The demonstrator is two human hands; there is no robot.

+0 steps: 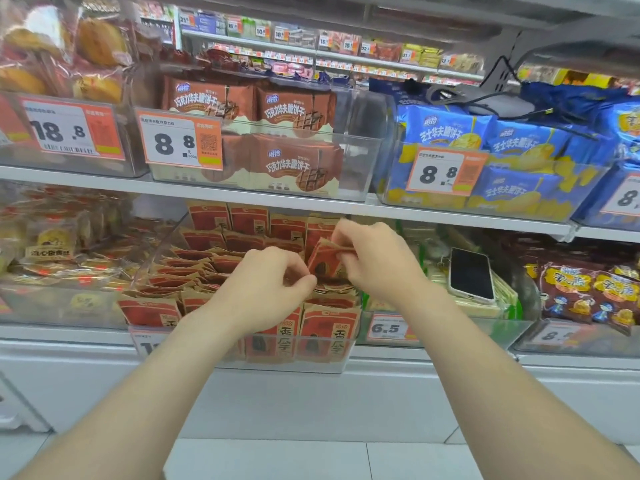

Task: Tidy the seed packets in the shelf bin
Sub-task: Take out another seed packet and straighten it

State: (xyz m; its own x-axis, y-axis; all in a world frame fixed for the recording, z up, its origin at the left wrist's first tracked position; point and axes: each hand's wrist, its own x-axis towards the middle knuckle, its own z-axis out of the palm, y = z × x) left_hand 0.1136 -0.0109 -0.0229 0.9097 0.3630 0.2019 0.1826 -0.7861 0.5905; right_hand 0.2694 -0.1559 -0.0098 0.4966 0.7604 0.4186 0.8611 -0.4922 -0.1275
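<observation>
Seed packets [322, 325] matt kraft paper (bin [162, 244] clear plastic).

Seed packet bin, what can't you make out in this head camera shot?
All head view.
Seed bin price tag: left forearm covers its number.
Left hand: curled fingers hide whether it pinches anything.
Far-right price tag: cut by the frame edge.
Back-aisle tags: small, blurred.

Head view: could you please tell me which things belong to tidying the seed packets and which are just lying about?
Job: left hand, right hand, lifted packet, seed packets, clear bin.
Lying about: phone, brown biscuit packs, blue biscuit packs.
</observation>
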